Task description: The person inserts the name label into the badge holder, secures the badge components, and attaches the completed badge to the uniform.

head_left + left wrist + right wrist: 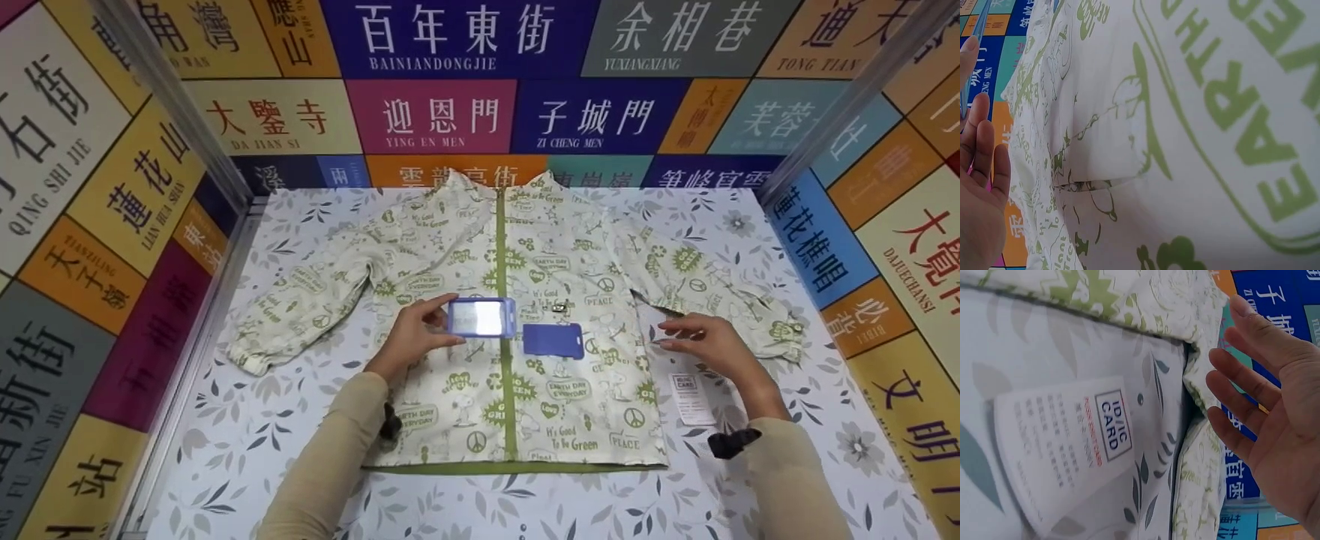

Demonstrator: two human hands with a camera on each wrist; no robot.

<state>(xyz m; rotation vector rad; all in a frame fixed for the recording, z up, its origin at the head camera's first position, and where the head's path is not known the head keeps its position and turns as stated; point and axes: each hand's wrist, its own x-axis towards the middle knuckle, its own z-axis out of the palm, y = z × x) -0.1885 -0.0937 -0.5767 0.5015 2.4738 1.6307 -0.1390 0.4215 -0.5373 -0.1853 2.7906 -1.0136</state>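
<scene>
Between thumb and fingers, my left hand (pixel 411 334) holds a blue-framed card holder (pixel 480 317) with a shiny clear window, above the front of a jacket. In the left wrist view only the holder's thin edge (pixel 978 34) shows. The pale jacket (pixel 442 251), printed in green, lies spread flat with its zip side up. On it rest a flat blue cover (pixel 553 340) with a slot and a small metal clip (pixel 559 307). To the right, my right hand (pixel 709 349) hovers near the jacket's sleeve, fingers loosely bent and holding nothing.
A white printed card (pixel 691 400) marked ID/IC CARD lies on the table to the right of the jacket. The leaf-patterned tabletop (pixel 300 465) is bordered by colourful sign-printed walls (pixel 439 116) at the back and both sides.
</scene>
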